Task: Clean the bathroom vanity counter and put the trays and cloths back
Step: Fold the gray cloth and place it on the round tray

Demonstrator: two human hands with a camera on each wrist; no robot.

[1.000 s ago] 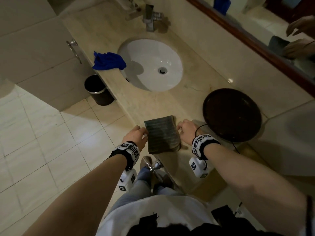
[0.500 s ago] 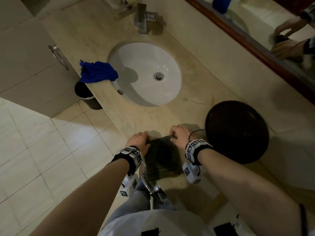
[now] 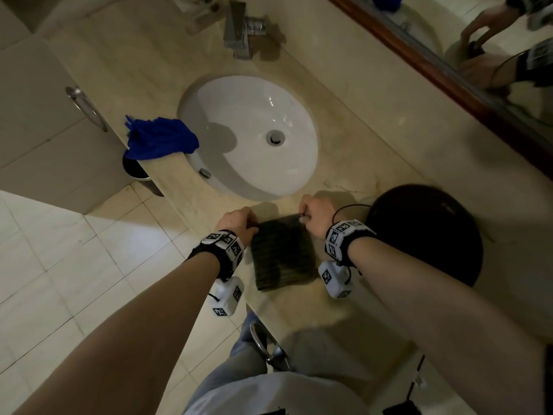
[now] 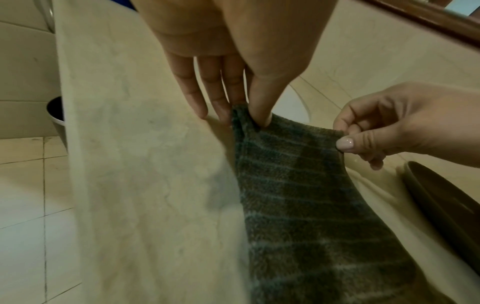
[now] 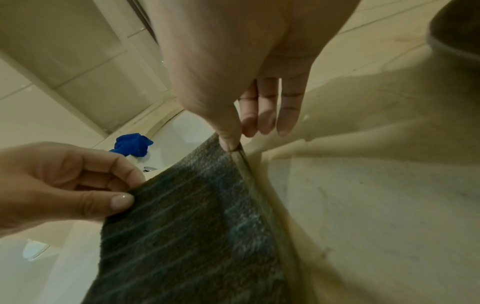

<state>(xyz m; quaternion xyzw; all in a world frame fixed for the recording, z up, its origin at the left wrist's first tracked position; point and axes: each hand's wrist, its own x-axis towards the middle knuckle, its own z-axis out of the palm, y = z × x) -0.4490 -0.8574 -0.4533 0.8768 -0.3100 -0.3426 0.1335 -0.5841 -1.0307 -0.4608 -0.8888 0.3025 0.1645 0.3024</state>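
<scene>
Showing no readable text, labels, brands or numbers anywhere. Showing only black-and-white square marker patterns, not letters, on the wristbands [image 3: 226, 242] and the small white boxes [image 3: 335, 278] just behind each grip.

Two cloths: one dark striped cloth [image 3: 281, 256], one blue cloth [image 3: 160, 139]. One round dark tray [image 3: 428, 235]. One sink [image 3: 248, 136]. One faucet [image 3: 239, 28]. One bin [image 3: 136, 170].

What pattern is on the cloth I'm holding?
Dark grey-green cloth with thin pale stripes, clearest in the left wrist view.
</scene>
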